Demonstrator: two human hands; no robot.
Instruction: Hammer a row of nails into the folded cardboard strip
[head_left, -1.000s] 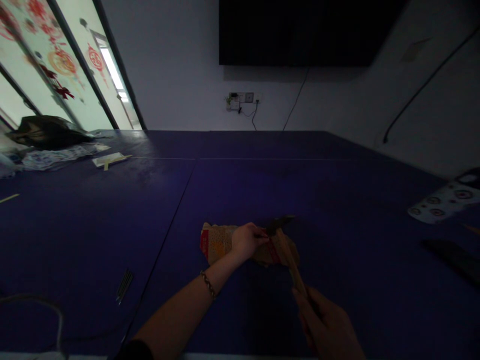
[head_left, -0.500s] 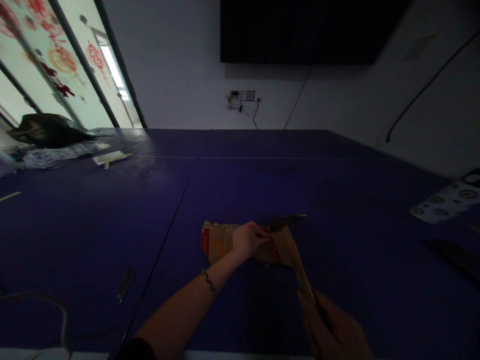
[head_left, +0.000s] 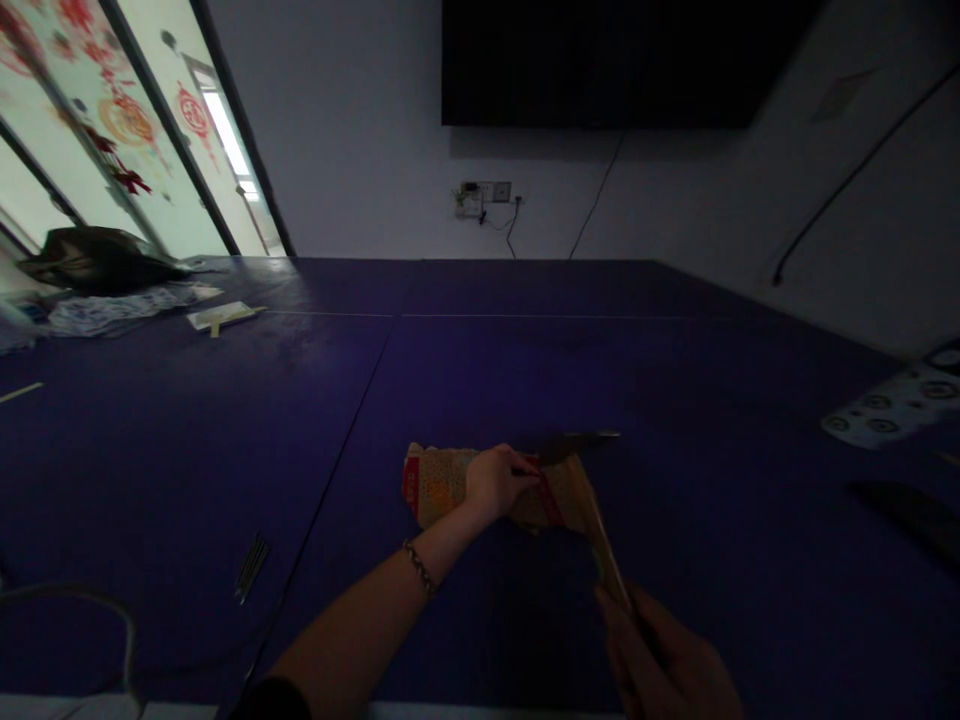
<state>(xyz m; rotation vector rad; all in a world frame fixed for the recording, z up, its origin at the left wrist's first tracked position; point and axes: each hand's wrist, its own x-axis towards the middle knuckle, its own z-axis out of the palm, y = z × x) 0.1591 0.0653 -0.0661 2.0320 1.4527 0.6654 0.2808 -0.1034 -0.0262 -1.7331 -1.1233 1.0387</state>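
Note:
A brown printed piece of packaging with red bands [head_left: 442, 482] lies on the dark blue table [head_left: 465, 380]. My left hand [head_left: 496, 482] is on its middle, thumb and fingers pinched together at its upper part near a red band. My right hand [head_left: 667, 650] grips the wooden handle of a tool [head_left: 596, 515] at the lower right. The handle slants up to the right end of the packaging. A dark metal head [head_left: 574, 443] sits at its far end, just beyond the packaging; its exact shape is hard to make out in the dim light.
Several thin metal rods [head_left: 252, 568] lie at the left, near a pale cable [head_left: 112, 603]. A dark bag [head_left: 97, 260] and a white packet [head_left: 221, 316] are at the back left. On the right are a patterned white item [head_left: 885, 408] and a dark flat object [head_left: 904, 510].
The tool's metal head has shifted very slightly to the right. Both hands keep nearly the same place and grip.

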